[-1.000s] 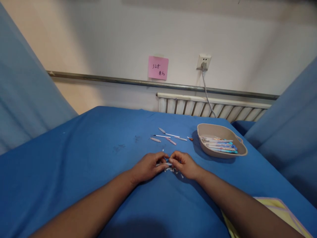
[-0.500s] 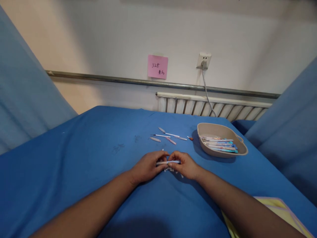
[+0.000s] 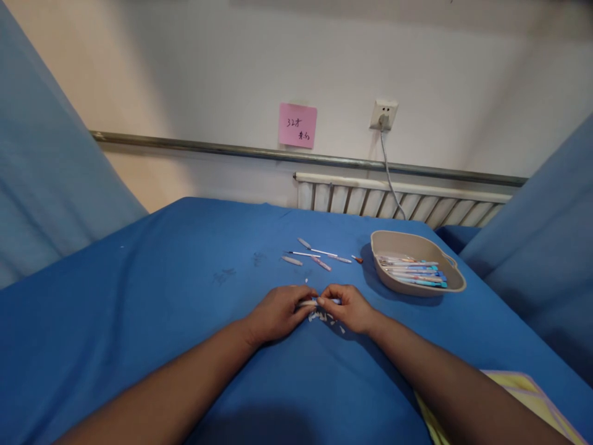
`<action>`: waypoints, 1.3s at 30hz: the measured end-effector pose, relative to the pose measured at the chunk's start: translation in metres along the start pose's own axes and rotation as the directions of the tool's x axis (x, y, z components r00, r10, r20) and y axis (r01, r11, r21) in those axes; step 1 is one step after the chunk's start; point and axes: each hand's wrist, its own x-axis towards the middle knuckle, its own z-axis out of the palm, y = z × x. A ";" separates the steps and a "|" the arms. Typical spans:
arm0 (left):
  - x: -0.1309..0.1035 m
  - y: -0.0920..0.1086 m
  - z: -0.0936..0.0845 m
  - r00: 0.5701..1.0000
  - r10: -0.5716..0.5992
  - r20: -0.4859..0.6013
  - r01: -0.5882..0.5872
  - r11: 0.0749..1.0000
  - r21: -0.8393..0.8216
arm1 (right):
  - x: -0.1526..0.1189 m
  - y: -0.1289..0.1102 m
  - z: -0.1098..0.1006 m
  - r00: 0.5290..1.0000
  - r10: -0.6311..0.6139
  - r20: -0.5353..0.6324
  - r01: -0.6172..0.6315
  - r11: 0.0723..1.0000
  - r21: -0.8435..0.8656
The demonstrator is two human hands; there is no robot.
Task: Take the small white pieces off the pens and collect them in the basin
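Note:
A slim pale pen point(image 3: 306, 303) lies level between my hands, low over the blue cloth. My left hand point(image 3: 281, 311) pinches its left part. The fingers of my right hand point(image 3: 351, 307) are closed round its right, bluish end. Both hands cover much of the pen. Several small white bits point(image 3: 319, 317) are scattered on the cloth just below it, too small to name. Beyond the hands lie loose pen parts: a grey grip piece point(image 3: 292, 261), a thin refill point(image 3: 304, 254) and a pink patterned barrel point(image 3: 321, 264).
A beige basket point(image 3: 456, 285) holding several pens stands at the right on the blue cloth point(image 3: 185, 259). A small orange-brown piece point(image 3: 357, 259) lies to its left. A yellow cloth point(image 3: 514, 386) is under my right forearm. A radiator point(image 3: 352, 196) and blue curtains point(image 3: 546, 247) border the table.
My hands have come slightly closer together on the pen, so less of it shows. More of the white bits below are visible. The view has shifted slightly.

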 end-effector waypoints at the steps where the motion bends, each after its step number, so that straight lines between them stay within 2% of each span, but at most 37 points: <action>1: 0.000 0.001 0.000 1.000 0.003 0.001 -0.003 1.000 -0.002 | 0.000 -0.001 0.000 1.000 0.001 0.011 -0.001 1.000 -0.007; 4: 0.000 0.003 -0.001 1.000 0.010 -0.016 -0.010 1.000 -0.026 | 0.000 -0.005 -0.005 0.999 -0.052 -0.009 0.050 0.993 -0.104; 6: 0.001 0.002 -0.001 1.000 -0.003 -0.027 0.001 0.999 -0.054 | 0.004 -0.004 -0.011 0.983 -0.136 -0.121 0.106 0.968 -0.227; 8: 0.002 -0.001 -0.001 0.998 -0.041 -0.039 0.036 0.994 -0.107 | 0.010 0.002 -0.019 0.945 -0.197 -0.259 0.088 0.921 -0.379; 11: 0.005 -0.010 0.000 0.984 -0.142 -0.106 0.111 0.959 -0.262 | 0.021 0.021 -0.028 0.922 -0.134 -0.364 -0.109 0.811 -0.575; 14: 0.011 -0.024 0.004 0.943 -0.276 -0.187 0.161 0.869 -0.469 | 0.030 0.038 -0.032 0.897 -0.001 -0.441 -0.313 0.704 -0.637; 17: 0.016 -0.036 0.006 0.895 -0.374 -0.243 0.141 0.754 -0.641 | 0.033 0.047 -0.031 0.894 0.064 -0.444 -0.377 0.643 -0.667; 20: 0.017 -0.042 0.007 0.872 -0.416 -0.259 0.124 0.698 -0.705 | 0.031 0.045 -0.030 0.898 0.054 -0.436 -0.377 0.604 -0.702; 23: 0.016 -0.043 0.006 0.876 -0.418 -0.241 0.131 0.687 -0.715 | 0.028 0.039 -0.030 0.896 0.042 -0.443 -0.383 0.577 -0.721; 29: 0.012 -0.036 0.005 0.902 -0.384 -0.199 0.153 0.713 -0.684 | 0.024 0.029 -0.035 0.903 0.100 -0.418 -0.405 0.524 -0.749; 33: 0.010 -0.030 0.003 0.916 -0.366 -0.167 0.170 0.729 -0.663 | 0.022 0.028 -0.040 0.903 0.131 -0.409 -0.409 0.554 -0.725; 35: 0.009 -0.030 0.003 0.920 -0.358 -0.158 0.181 0.748 -0.639 | 0.021 0.027 -0.040 0.902 0.129 -0.412 -0.399 0.613 -0.682; 37: 0.008 -0.032 0.003 0.919 -0.367 -0.148 0.203 0.758 -0.620 | 0.023 0.025 -0.037 0.901 0.116 -0.417 -0.360 0.736 -0.573; 39: 0.007 -0.035 0.002 0.910 -0.390 -0.143 0.226 0.753 -0.618 | 0.024 0.020 -0.032 0.895 0.143 -0.422 -0.297 0.897 -0.326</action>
